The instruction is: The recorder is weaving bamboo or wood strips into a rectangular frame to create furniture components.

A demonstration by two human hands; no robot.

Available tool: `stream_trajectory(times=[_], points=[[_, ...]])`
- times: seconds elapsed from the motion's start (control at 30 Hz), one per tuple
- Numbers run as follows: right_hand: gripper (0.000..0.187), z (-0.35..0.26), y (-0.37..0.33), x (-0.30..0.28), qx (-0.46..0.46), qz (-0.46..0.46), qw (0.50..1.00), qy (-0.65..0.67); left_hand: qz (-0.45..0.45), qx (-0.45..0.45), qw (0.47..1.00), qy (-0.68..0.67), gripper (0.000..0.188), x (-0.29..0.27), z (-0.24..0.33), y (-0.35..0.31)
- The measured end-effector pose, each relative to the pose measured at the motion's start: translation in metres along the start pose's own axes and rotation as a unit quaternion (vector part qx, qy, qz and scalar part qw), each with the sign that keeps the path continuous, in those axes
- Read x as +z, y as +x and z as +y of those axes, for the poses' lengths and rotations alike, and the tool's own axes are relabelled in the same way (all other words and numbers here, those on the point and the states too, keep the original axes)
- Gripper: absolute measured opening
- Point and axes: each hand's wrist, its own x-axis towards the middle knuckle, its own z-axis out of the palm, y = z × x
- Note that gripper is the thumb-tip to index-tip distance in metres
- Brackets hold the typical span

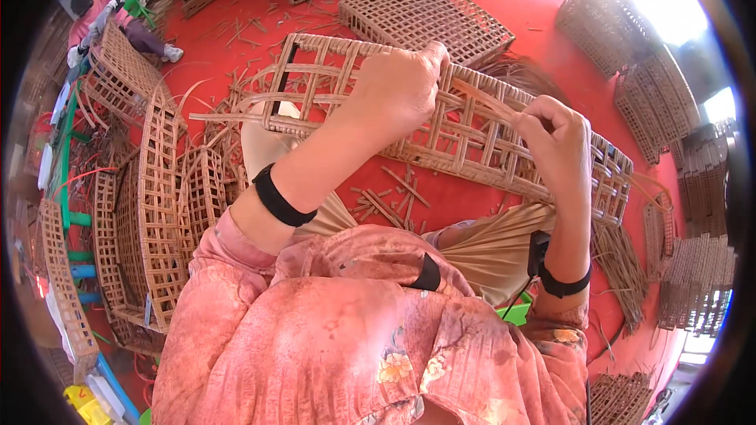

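Note:
Across my lap lies a long openwork woven basket frame (319,43), its lattice made of flat brown strips, with dark bars showing at the left end. My left hand (398,86) is closed at the middle of its far rim, knuckles up; part of the fingers is hidden behind the rim. My right hand (557,142) pinches a flat brown strip (482,99) between thumb and forefinger. That strip slants from the rim beside my left hand toward my right fingers. Loose strip ends (216,116) stick out past the frame's left end.
A finished-looking woven basket (429,16) sits on the red floor beyond the frame. More baskets (157,212) crowd my left, and stacks (657,102) stand at the right. Strip bundles (622,275) and offcuts (394,201) litter the floor. Another person (102,20) works at far left.

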Motion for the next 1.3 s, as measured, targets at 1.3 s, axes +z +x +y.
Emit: stream_trajectory(times=[1.3], points=[[0.033,-0.018,0.051,0.058,-0.075,-0.101,0.988,-0.091,0.109,-0.067,0.989,0.069,0.014,-0.023,-0.045,-0.026]])
